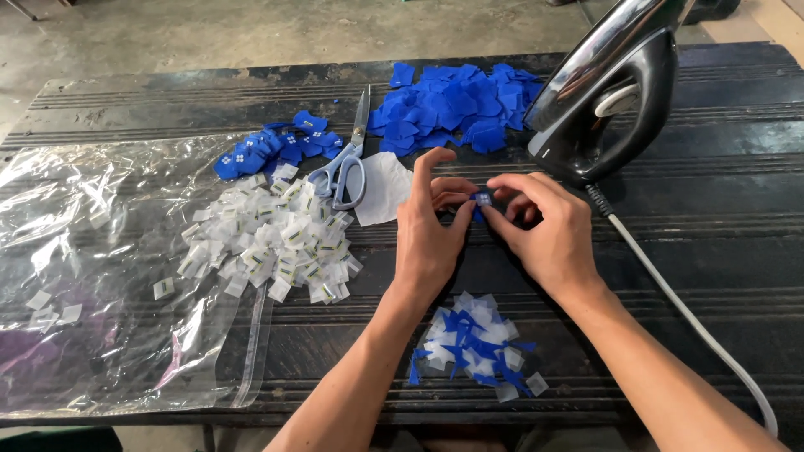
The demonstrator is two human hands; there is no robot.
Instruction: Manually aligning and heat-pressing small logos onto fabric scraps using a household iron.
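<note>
Leftmost, a clear bag (100, 276) lies flat over the dark table (720, 218), with white labels (268, 243) heaped at its right edge. Above them sit blue pieces (276, 149) and scissors (345, 163). At centre frame the left hand (431, 230) and right hand (544, 226) meet, thumbs and forefingers of both pinched shut on one small blue tag (481, 199). Below lies a blue-white scrap pile (476, 347). Upper centre holds a blue heap (456, 105); upper right stands an iron (611, 92), upright
</note>
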